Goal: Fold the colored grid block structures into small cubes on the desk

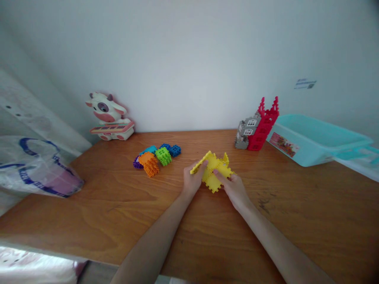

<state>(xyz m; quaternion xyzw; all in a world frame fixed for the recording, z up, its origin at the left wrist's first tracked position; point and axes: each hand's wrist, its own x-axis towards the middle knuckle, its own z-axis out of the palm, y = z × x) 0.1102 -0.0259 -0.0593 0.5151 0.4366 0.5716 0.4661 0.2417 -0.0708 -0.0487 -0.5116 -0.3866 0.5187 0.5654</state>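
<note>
A cluster of flat yellow interlocking tiles is held just above the wooden table, near its middle. My left hand grips the left tile, fingers curled over its upper edge. My right hand pinches the lower right tiles from the right side. Both hands are closed on the yellow piece. The tiles stand at angles to each other, partly folded.
Small cubes in orange, green, blue and purple lie left of the hands. A cow toy stands at the back left, a red and grey block building and a teal bin at the back right. A plastic bag lies far left.
</note>
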